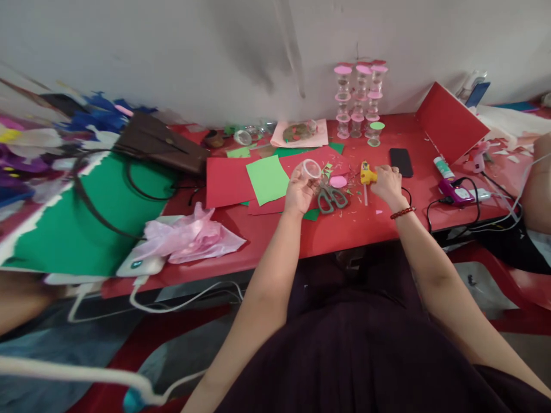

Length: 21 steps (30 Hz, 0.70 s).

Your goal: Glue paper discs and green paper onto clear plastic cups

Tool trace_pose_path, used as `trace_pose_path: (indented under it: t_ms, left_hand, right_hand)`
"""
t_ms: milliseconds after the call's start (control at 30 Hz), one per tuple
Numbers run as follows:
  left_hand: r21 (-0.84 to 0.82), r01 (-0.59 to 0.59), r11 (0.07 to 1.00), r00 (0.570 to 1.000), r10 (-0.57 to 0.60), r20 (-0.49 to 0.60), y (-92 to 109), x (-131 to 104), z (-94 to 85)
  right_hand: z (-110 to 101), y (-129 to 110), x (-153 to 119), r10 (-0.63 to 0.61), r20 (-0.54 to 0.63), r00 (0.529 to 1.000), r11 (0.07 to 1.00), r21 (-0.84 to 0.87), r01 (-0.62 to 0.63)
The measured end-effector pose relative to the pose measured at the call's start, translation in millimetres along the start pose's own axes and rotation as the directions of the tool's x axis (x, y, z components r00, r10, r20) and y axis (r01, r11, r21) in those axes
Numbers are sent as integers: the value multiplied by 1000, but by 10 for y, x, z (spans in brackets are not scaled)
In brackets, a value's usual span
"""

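Near the middle of the red table, my left hand (300,188) holds a small clear plastic cup (311,170), its round rim facing up. My right hand (388,182), with a red beaded bracelet at the wrist, is closed on a yellow glue gun (367,173). A glue stick or nozzle hangs below the gun. Between the hands lie grey-handled scissors (332,199), a pink paper circle (338,181) and green scraps. Light green paper (267,179) rests on red sheets left of my left hand.
Stacked clear cups with pink discs (357,100) stand by the wall. A black phone (400,162) lies right of my right hand. Farther left are a pink plastic bag (193,235), a brown bag (159,143) and green board (90,212). Other people's arms show at both sides.
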<state>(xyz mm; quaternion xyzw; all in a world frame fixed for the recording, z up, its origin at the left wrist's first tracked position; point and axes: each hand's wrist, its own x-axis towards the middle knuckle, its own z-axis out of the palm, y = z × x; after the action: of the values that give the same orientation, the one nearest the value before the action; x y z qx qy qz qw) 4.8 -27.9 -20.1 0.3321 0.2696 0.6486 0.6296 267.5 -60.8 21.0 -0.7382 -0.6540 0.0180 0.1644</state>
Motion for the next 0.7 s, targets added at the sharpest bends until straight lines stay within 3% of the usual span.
trace_pose_path:
  t_ms: [133,367,433,533,567,633,700]
  left_hand:
    - [-56,1,998,1000,-2,-17,0,12,2]
    - [-117,19,993,994,-31,-101,2,44,-10]
    - [-145,38,989,992,-55,-112,4,56,-8]
    - [-173,48,984,990,-70,-124,-2,70,-4]
    - [-176,47,983,989,-70,-128,-7,71,-5]
    - [-185,46,982,989,-71,-130,-19,67,-13]
    - [-200,48,979,990,-73,-118,-30,50,-26]
  right_hand:
    - [-77,-27,61,-18,169,985,972,-230,57]
    - [-98,-47,196,33,186,982,956,-292,24]
    - [-133,-24,218,13,126,992,979,-204,13]
    - [-186,-81,235,99,-23,995,970,225,-92]
    - [-192,-138,228,150,-31,988,899,420,-124]
    - [-171,-303,178,134,34,990,768,628,-126]
    - [-105,-501,81,-49,172,984,351,925,-145]
